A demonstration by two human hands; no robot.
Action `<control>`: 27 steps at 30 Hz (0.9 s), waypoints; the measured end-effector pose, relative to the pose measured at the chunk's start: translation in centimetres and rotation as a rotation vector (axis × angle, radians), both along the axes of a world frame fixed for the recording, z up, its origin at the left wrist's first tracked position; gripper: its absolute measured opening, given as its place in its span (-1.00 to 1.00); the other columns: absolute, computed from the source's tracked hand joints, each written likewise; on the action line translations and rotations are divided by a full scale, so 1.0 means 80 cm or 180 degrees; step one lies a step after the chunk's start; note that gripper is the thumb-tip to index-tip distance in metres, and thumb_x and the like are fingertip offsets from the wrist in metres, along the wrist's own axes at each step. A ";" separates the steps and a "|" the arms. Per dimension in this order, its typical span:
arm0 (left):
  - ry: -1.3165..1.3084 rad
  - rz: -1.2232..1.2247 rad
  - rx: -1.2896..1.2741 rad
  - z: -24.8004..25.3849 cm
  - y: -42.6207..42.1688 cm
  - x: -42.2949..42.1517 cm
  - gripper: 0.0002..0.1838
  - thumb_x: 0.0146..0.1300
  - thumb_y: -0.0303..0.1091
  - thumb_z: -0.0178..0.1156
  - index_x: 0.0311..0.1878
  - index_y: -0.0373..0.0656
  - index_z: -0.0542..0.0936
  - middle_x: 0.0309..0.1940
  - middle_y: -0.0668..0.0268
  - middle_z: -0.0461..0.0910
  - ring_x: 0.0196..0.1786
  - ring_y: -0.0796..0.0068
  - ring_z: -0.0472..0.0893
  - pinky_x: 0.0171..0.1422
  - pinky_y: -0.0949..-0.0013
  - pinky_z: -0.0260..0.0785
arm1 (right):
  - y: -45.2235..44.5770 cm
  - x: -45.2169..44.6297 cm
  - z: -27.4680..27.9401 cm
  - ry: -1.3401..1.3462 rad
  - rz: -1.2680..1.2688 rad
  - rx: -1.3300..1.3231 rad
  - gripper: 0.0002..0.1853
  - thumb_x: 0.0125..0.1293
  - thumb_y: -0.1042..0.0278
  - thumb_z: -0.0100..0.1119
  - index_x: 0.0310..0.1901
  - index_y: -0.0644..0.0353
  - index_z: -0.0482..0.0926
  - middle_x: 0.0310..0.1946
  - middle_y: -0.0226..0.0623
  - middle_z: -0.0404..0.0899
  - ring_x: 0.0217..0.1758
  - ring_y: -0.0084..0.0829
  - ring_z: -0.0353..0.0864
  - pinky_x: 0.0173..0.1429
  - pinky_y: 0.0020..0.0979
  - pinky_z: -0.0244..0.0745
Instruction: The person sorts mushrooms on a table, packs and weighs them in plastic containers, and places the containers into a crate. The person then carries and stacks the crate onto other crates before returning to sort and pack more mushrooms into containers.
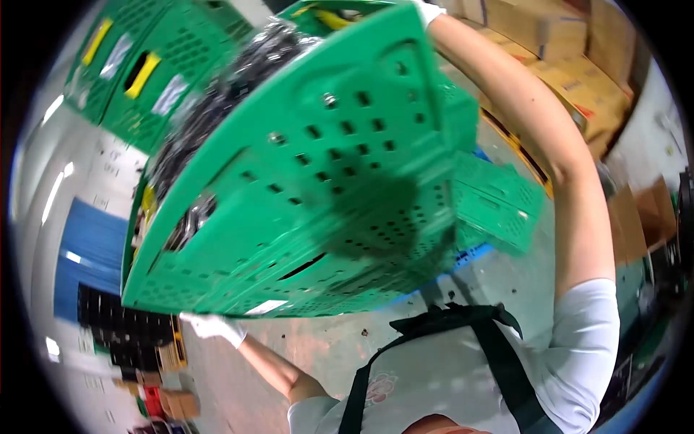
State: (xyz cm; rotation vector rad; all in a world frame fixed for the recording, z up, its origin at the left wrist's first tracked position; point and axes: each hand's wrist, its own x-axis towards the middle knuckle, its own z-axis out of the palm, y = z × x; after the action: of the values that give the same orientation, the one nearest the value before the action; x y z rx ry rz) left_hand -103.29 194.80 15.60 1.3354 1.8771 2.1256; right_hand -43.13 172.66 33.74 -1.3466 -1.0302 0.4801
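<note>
A large green plastic crate [289,195] fills the middle of the view, its perforated side facing me. Dark items in shiny clear plastic [249,61] rise above its rim. My left hand [215,328], in a white glove, grips the crate at its lower left corner, with the fingertips partly hidden. At the opposite end, my right hand [431,11], also white-gloved, is at the crate's upper corner and mostly out of sight behind it. Below and behind stand more green crates [499,202] over a blue pallet [473,254].
Stacked green crates [163,87] with yellow handles and white labels stand at upper left. Cardboard boxes [578,87] are piled at upper right. Black crates [119,318] sit at left on a wooden pallet [173,351]. Grey floor [318,354] shows below.
</note>
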 end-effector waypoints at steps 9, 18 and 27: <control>0.0281 -0.1796 0.1142 -0.053 -0.047 0.021 -0.67 0.30 -0.14 0.06 -0.14 -0.22 0.60 -0.20 0.03 0.61 -0.25 0.18 0.60 -0.09 0.19 0.51 | -0.294 0.051 -0.346 0.0713 -0.0519 -0.0526 -0.72 0.32 0.18 0.03 -0.34 0.21 0.60 -0.52 -0.37 0.59 -0.54 -0.57 0.51 -0.46 -0.52 0.43; 0.2455 -0.4675 -0.1914 -0.406 -0.305 0.391 -0.78 0.22 -0.20 0.14 -0.23 -0.15 0.59 -0.38 0.22 0.57 -0.40 0.37 0.54 -0.32 0.36 0.37 | -0.780 -0.421 -0.854 0.1513 -0.1715 -0.5154 -0.71 0.11 0.21 0.09 -0.24 0.18 0.69 -0.22 -0.05 0.65 -0.11 -0.09 0.65 -0.01 -0.25 0.53; 0.1953 -0.6551 -0.5101 -0.520 -0.479 0.689 -0.88 0.13 -0.26 0.23 -0.33 -0.08 0.58 -0.55 0.41 0.53 -0.55 0.57 0.48 -0.56 0.53 0.23 | -0.959 -0.485 -0.860 0.4367 -0.5002 -0.2562 -0.78 0.15 0.23 0.11 -0.21 0.03 0.67 -0.45 -0.31 0.66 -0.50 -0.31 0.59 -0.35 -0.27 0.49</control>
State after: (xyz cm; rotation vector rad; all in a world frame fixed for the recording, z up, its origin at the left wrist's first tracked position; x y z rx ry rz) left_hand -48.14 156.52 -25.96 1.5950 0.4920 -0.6684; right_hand -81.92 95.91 -35.06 -1.5516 1.4570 0.3948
